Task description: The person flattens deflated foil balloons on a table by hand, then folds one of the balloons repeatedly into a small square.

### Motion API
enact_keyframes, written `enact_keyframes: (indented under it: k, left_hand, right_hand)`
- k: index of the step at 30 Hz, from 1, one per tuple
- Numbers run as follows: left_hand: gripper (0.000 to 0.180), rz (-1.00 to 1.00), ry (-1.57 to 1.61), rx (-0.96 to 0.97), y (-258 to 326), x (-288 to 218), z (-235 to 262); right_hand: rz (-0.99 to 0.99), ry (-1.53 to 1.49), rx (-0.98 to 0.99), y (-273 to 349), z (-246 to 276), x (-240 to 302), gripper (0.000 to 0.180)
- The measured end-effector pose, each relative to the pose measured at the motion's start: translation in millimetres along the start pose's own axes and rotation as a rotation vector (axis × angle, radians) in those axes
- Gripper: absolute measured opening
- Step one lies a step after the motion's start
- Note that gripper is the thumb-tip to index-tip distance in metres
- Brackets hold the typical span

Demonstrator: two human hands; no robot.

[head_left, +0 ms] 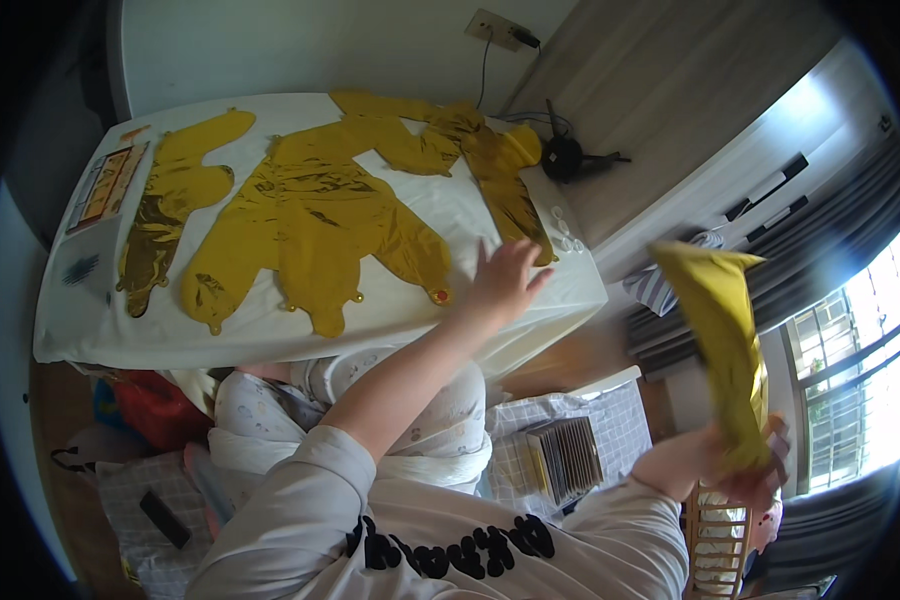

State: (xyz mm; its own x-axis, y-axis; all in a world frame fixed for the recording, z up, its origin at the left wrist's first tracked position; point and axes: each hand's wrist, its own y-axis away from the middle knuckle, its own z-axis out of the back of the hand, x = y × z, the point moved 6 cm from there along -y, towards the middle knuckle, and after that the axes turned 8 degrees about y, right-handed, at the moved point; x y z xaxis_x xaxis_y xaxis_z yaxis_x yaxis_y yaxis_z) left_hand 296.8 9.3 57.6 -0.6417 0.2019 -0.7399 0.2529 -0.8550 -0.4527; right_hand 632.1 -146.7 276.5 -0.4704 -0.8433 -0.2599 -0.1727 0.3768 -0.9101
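Balloons, flat gold foil, number four: three on the white table (530, 330) under the open left hand (505, 280), one (725, 340) gripped by the right hand (745, 470).

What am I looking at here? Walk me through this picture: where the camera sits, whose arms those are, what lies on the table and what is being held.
There is no machine: a person works with two bare hands. The single picture comes from a wide fisheye camera worn on the person's head, looking down, so straight edges bend near the rim and the forearms enter from below.

The left hand rests flat on a table covered with a white cloth. On the cloth lie flat, uninflated gold foil balloons, spread side by side, and a printed card at the far left edge.

The right hand is raised off to the side, gripping another gold foil balloon by its lower end. A small black device with a cord sits on the floor beyond the table.
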Motion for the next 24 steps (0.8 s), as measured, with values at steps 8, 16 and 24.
enact_keyframes:
  k: [8, 16, 24]
  left_hand:
    - [0.106, 0.471, 1.862, 0.796, 103.2, -48.7, -13.5]
    - [0.094, 0.571, 1.214, 1.151, 240.0, 11.5, -23.5]
    - [0.084, 0.241, 1.304, 0.864, 290.9, -36.2, 30.1]
  right_hand:
    - [0.118, -0.746, 1.056, 44.1, -64.0, 111.2, 0.026]
    - [-0.060, -0.907, 1.245, 126.2, -72.9, 166.4, 0.035]
    - [-0.147, -0.675, 1.414, 129.3, -111.4, 172.6, 0.040]
